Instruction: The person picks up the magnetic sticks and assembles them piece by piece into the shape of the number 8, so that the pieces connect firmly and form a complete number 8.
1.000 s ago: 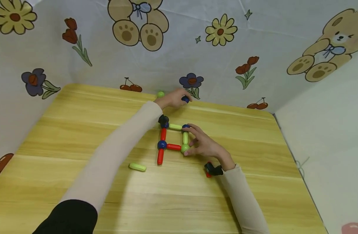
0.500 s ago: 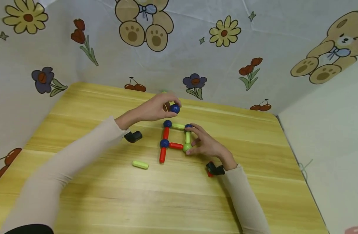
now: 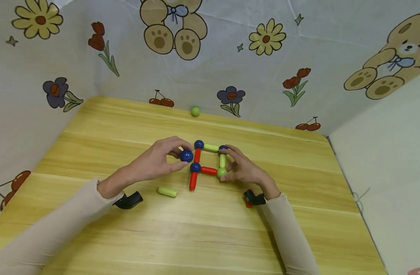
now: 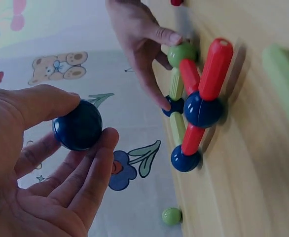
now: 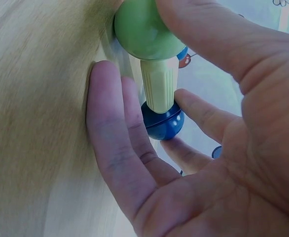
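My left hand (image 3: 149, 162) pinches a loose blue ball (image 3: 186, 156) between thumb and fingers, just left of a square of magnetic rods and balls. In the left wrist view this ball (image 4: 78, 126) appears clear of the table. The square has two red rods (image 3: 209, 170), two light-green rods (image 3: 211, 147), blue balls at three corners and a green ball (image 3: 222, 173) at the fourth. Another red rod (image 3: 193, 181) extends toward me from its near-left ball (image 3: 195, 167). My right hand (image 3: 246, 170) holds the square's right side, thumb at the green ball, fingers at the far-right blue ball (image 5: 165, 123).
A loose light-green rod (image 3: 167, 192) lies on the wooden table (image 3: 203, 233), left of the square. One green ball (image 3: 195, 111) sits at the table's back edge. A red piece (image 3: 248, 204) is mostly hidden beneath my right wrist's black camera mount (image 3: 254, 197).
My left hand has come from the table's back edge toward me and to the left, carrying the blue ball to beside the square. The right hand keeps its place on the square.
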The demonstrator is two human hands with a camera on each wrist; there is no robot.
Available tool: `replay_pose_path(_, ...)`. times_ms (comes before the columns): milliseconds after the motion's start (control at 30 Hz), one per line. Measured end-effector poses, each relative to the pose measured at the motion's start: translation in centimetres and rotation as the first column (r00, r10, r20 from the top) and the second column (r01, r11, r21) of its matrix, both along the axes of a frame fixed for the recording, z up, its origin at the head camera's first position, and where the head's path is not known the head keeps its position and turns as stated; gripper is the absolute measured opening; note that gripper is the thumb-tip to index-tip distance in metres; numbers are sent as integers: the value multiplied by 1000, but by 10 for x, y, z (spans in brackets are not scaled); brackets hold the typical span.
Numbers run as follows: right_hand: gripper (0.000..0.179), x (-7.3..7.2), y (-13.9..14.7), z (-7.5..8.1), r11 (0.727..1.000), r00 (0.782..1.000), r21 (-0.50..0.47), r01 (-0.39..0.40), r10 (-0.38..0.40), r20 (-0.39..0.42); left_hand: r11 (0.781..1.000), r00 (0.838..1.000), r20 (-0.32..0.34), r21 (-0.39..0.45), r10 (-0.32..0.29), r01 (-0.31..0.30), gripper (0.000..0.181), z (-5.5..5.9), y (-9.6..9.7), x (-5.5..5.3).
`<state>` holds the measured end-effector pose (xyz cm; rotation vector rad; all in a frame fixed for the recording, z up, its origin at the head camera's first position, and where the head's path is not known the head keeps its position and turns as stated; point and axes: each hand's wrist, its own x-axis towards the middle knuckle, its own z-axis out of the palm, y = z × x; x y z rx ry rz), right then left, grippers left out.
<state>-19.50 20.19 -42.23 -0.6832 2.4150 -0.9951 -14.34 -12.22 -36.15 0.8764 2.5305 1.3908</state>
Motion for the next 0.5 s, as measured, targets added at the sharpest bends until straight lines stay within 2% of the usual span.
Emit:
replay_pose_path(267,90,1,-1,-2,1000,1000,-8,-8,8,-5,999,1000,-2,-30,12,-12,32,-17,-3,31)
replay_pose_path(500,89,2,0,0,1000,1000,-6,-9,9,-28,999,998,46,-35,32,-30,33,-34,0,48)
